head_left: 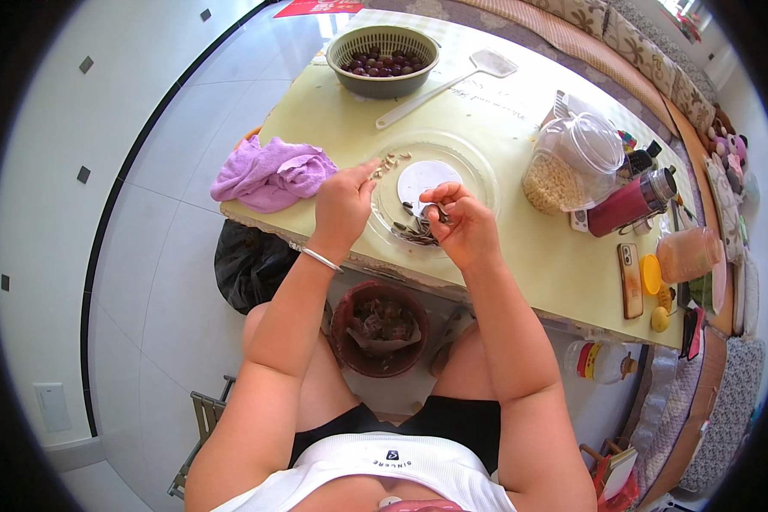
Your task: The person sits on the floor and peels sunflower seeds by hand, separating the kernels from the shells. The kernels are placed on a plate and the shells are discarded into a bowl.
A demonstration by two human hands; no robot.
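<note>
Around the clear plate: right hand, four o'clock, pinching dark seeds, best kept apart from pale kernels at ten; left hand, nine o'clock, hold unclear.

Pale tiled floor, patterned sofa

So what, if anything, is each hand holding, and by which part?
Right hand: a dark seed, gripped part too small to tell. Left hand: cannot tell if anything.
</note>
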